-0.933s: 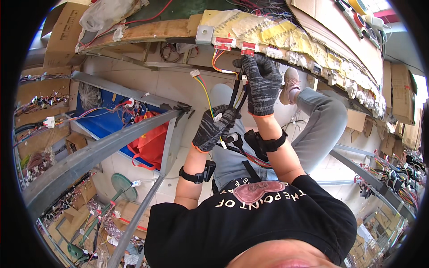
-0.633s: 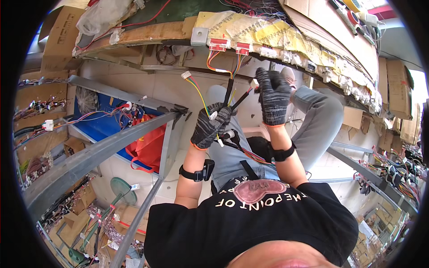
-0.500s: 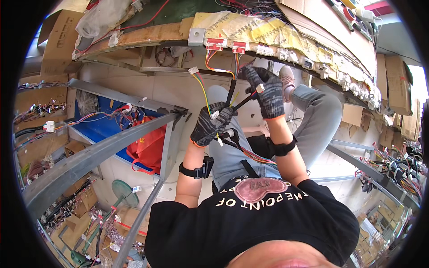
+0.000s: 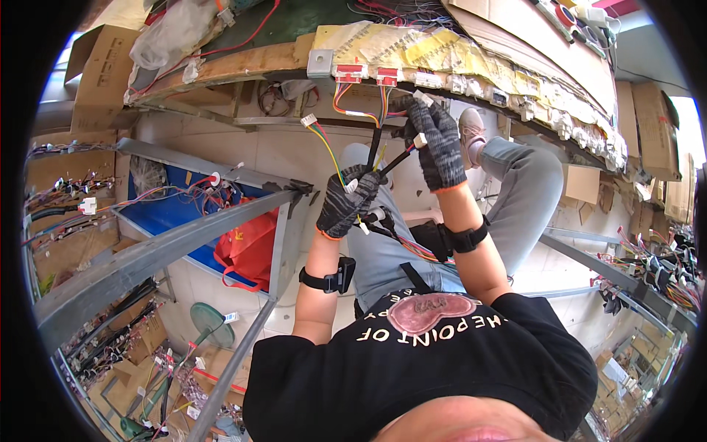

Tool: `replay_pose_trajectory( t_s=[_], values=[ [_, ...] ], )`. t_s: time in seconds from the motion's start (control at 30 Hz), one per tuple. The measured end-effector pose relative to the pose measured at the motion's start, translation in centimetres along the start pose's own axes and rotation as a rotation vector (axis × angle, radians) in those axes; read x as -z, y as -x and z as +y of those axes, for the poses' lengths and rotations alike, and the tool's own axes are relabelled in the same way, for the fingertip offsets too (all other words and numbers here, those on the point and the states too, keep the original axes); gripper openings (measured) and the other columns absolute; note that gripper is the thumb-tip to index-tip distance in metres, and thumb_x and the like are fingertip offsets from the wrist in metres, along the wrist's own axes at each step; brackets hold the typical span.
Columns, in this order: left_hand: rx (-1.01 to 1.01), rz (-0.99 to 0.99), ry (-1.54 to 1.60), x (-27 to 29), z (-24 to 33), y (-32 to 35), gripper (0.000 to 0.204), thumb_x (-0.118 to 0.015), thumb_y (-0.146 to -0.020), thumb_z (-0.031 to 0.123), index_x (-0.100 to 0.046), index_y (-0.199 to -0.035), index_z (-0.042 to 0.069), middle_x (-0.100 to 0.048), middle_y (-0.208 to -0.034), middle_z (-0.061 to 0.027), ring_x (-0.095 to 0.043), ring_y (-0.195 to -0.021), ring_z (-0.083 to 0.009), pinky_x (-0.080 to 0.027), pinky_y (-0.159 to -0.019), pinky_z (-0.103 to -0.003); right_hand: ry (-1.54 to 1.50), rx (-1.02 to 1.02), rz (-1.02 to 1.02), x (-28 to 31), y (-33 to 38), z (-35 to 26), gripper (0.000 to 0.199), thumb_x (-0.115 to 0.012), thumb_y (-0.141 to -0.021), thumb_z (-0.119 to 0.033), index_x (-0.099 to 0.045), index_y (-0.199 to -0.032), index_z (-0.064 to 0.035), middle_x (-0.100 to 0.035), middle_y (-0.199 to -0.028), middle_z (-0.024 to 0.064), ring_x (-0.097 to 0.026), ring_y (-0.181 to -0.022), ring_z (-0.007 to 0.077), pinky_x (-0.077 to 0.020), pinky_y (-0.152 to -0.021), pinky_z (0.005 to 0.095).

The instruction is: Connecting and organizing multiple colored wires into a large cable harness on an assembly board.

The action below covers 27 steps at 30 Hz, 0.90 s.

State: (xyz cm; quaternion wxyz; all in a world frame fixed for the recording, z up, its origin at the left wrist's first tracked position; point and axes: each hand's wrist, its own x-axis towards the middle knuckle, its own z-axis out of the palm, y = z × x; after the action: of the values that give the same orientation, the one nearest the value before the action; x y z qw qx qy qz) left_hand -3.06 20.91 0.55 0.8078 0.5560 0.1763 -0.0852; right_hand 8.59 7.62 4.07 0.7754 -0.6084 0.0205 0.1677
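Observation:
My left hand (image 4: 347,200), in a dark grey knit glove, is closed round a wire harness (image 4: 375,151) with black-sleeved branches. Out of its grip, coloured wires rise to a loose white connector (image 4: 309,120). My gloved right hand (image 4: 440,147) is up near the board's edge, its fingers pinching what looks like a white plug (image 4: 422,97) with thin wires. A second white connector (image 4: 420,140), on a black-sleeved branch, lies against that glove. Two red-and-white connectors (image 4: 349,72) (image 4: 388,76) on the board edge have harness wires running into them.
The board (image 4: 412,46), taped in yellow, carries a row of white sockets (image 4: 508,103) along its edge. A grey metal rail (image 4: 162,243) crosses at left, beside a blue bin (image 4: 166,214) with a red bag (image 4: 247,247). Wire bundles (image 4: 663,272) hang at right; cardboard boxes (image 4: 103,74) stand around.
The white plug now shows at my right fingertips, where it was not visible before. My right hand has shifted slightly; my left keeps its grip on the harness.

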Motion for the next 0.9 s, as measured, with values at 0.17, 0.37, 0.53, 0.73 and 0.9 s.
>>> replay_pose_trajectory(
  t_s=[0.17, 0.37, 0.53, 0.73, 0.9],
  values=[
    [-0.071, -0.009, -0.186, -0.7, 0.3, -0.5, 0.019, -0.053, -0.086, 0.015, -0.063, -0.084, -0.002, -0.048, -0.057, 0.0069, -0.040, -0.049, -0.0002, -0.029, -0.043, -0.016, 0.101, 0.148, -0.245, 1.8, -1.1, -1.7, 0.027, -0.046, -0.091, -0.024, -0.061, -0.099, -0.0023, -0.064, -0.088, 0.0034, -0.054, -0.063, 0.0078, -0.0442, -0.056, 0.0222],
    [-0.125, -0.009, -0.255, -0.9, 0.0, -1.0, 0.017, -0.054, -0.085, 0.013, -0.064, -0.082, -0.001, -0.050, -0.058, 0.0064, -0.040, -0.049, -0.0005, -0.029, -0.043, -0.017, 0.206, 0.039, -0.359, 3.4, -2.4, -1.8, 0.025, -0.048, -0.090, -0.021, -0.060, -0.102, -0.0021, -0.063, -0.089, 0.0056, -0.058, -0.070, 0.0109, -0.0451, -0.062, 0.0227],
    [-0.121, -0.002, -0.229, -0.9, -0.4, -1.3, 0.016, -0.054, -0.085, 0.013, -0.064, -0.082, 0.000, -0.049, -0.057, 0.0068, -0.040, -0.049, -0.0005, -0.030, -0.044, -0.017, 0.216, 0.195, -0.391, 3.2, -1.8, -2.9, 0.024, -0.051, -0.088, -0.022, -0.062, -0.100, -0.0039, -0.059, -0.077, 0.0029, -0.053, -0.064, 0.0083, -0.0425, -0.058, 0.0217],
    [-0.101, -0.036, -0.182, -1.0, -0.5, -1.5, 0.016, -0.053, -0.084, 0.011, -0.063, -0.081, -0.001, -0.049, -0.059, 0.0064, -0.040, -0.050, -0.0005, -0.031, -0.044, -0.017, 0.217, 0.033, -0.416, 4.3, -2.7, -3.1, 0.023, -0.051, -0.089, -0.022, -0.063, -0.098, -0.0041, -0.059, -0.072, 0.0016, -0.048, -0.060, 0.0067, -0.0404, -0.055, 0.0205],
    [-0.121, -0.048, -0.267, -1.1, -0.2, -1.6, 0.014, -0.052, -0.083, 0.009, -0.062, -0.083, -0.001, -0.048, -0.058, 0.0065, -0.040, -0.050, -0.0010, -0.031, -0.045, -0.017, 0.224, 0.164, -0.414, 4.0, -2.8, -2.6, 0.024, -0.051, -0.089, -0.022, -0.063, -0.097, -0.0031, -0.060, -0.072, 0.0024, -0.048, -0.058, 0.0063, -0.0398, -0.054, 0.0200]
  ],
)
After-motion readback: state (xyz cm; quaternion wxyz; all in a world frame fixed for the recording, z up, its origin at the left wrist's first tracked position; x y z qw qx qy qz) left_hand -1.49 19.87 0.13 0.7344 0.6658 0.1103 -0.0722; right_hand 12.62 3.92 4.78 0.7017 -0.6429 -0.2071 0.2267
